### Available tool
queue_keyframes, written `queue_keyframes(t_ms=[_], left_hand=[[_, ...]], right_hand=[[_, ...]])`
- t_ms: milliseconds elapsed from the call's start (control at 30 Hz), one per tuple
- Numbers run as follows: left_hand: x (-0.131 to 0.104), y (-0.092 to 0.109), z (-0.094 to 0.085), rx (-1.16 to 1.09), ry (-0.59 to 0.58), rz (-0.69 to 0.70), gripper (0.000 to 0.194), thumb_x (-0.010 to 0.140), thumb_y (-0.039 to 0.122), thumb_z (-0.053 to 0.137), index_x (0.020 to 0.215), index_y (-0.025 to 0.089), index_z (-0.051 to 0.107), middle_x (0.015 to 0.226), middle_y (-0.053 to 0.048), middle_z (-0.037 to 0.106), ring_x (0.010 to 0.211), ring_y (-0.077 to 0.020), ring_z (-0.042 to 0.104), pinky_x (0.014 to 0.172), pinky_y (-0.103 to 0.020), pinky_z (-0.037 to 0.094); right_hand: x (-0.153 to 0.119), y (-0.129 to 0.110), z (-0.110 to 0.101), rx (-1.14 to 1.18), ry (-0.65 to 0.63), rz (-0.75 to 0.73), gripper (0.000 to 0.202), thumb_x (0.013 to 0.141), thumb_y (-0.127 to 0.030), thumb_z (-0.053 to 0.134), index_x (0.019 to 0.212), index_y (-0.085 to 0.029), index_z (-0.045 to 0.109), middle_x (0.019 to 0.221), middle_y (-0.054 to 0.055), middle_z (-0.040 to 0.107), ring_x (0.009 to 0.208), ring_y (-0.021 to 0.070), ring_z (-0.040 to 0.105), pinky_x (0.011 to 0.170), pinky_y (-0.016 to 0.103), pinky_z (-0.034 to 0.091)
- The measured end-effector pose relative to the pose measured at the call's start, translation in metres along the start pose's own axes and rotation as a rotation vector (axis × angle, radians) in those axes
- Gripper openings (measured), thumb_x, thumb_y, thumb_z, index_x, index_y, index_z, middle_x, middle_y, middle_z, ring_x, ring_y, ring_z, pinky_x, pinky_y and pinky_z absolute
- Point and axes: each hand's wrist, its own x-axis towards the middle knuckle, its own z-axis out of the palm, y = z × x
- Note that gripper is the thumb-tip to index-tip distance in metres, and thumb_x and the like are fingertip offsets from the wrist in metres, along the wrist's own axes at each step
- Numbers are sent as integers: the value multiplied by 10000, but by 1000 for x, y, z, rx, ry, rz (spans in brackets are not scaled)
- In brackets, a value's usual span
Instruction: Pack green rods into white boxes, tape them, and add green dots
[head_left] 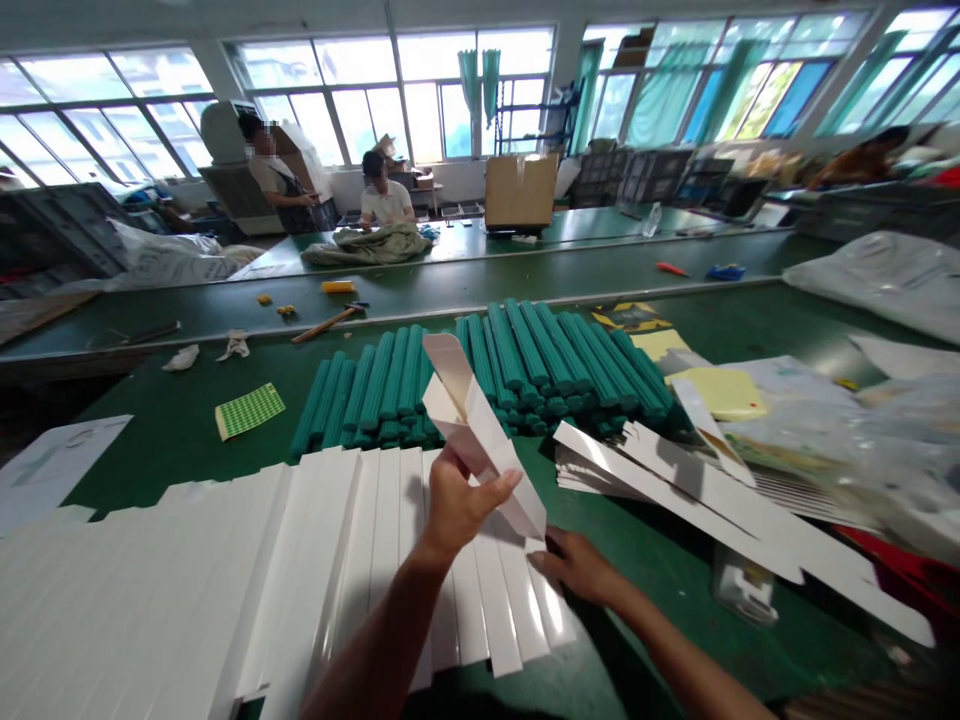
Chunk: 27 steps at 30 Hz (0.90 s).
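A long white cardboard box (491, 440) is tilted in front of me, its far end open with a flap standing up. My left hand (461, 505) wraps round its middle, thumb across the near side. At the box's near end, the fingers of my right hand (574, 562) pinch the edge; the fingertips are partly hidden. Below lie several flattened white boxes (382, 560) side by side, spreading to the left. Just beyond the box, green ribbed rods (517, 350) are stacked in a pile.
Flat white cardboard blanks (697, 500) lie at the right, beside a tape dispenser (746, 585) and clear plastic bags (885, 430). A green sticker sheet (250, 410) and a hammer (330, 322) lie left of the rods. A large carton (520, 192) stands on the far table. Other people work behind.
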Motion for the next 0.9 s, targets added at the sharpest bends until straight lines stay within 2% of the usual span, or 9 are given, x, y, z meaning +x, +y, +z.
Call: queue_keyframes(t_ms=[100, 167, 233, 333, 467, 567, 667, 800, 900], left_hand=[[-7, 1, -2, 45, 0, -2, 395, 594, 289, 811, 903, 100, 654, 852, -106, 747, 848, -255, 708, 730, -313, 576], [-10, -1, -3, 41, -6, -10, 365, 598, 279, 804, 884, 108, 656, 847, -102, 749, 845, -259, 711, 735, -322, 578], [-14, -5, -1, 12, -2, -3, 319, 599, 271, 795, 837, 120, 647, 849, -100, 750, 849, -262, 713, 749, -330, 578], [-22, -12, 2, -19, -3, -2, 305, 595, 249, 779, 836, 132, 634, 892, -99, 748, 885, -263, 710, 785, -338, 575], [-36, -28, 3, -36, 37, -41, 366, 560, 226, 777, 882, 139, 627, 911, -97, 739, 913, -266, 697, 772, -325, 571], [-43, -35, 4, -59, 65, -78, 381, 546, 214, 773, 886, 142, 618, 842, -79, 725, 858, -251, 692, 701, -300, 566], [-39, -31, 13, -112, -1, -56, 344, 567, 230, 774, 859, 142, 613, 802, -69, 710, 790, -219, 680, 676, -285, 552], [-19, -22, 42, -124, -68, 39, 270, 599, 292, 777, 677, 164, 552, 716, -42, 673, 669, -157, 636, 636, -260, 529], [-7, -27, 73, -37, -72, 63, 301, 576, 317, 786, 674, 177, 538, 660, -9, 638, 595, -128, 592, 561, -230, 499]], right_hand=[[28, 5, -57, -105, 139, 93, 414, 904, -312, 358, 959, -100, 709, 780, 134, 706, 743, 255, 656, 742, 369, 495], [62, -13, -90, -149, 259, 60, 476, 938, -294, 296, 1254, -103, 597, 1155, 190, 655, 1017, 288, 617, 909, 419, 439], [104, -43, -113, -201, 318, -75, 521, 922, -306, 392, 1438, -234, 425, 1444, 116, 466, 1262, 286, 465, 1050, 414, 326], [160, -87, -131, -582, 311, -217, 653, 848, -242, 514, 1478, -281, 347, 1584, 129, 213, 1418, 385, 212, 1096, 561, 150], [199, -106, -131, -762, 169, -233, 498, 812, -171, 542, 1310, -185, 562, 1455, 242, 407, 1369, 443, 291, 1048, 653, 72], [203, -106, -131, -757, 172, -279, 390, 811, -117, 521, 1184, -123, 634, 1302, 284, 537, 1293, 414, 410, 1033, 595, 190], [198, -113, -152, -716, 209, -292, 412, 857, -152, 475, 1254, -121, 579, 1160, 252, 624, 1136, 350, 552, 926, 461, 368], [167, -116, -232, -584, 365, -201, 465, 954, -295, 367, 1373, -105, 435, 998, 170, 685, 886, 264, 649, 756, 340, 448], [107, -95, -308, -174, 676, -106, 351, 962, -313, 411, 1233, -136, 548, 859, 104, 681, 706, 196, 661, 646, 297, 461]])
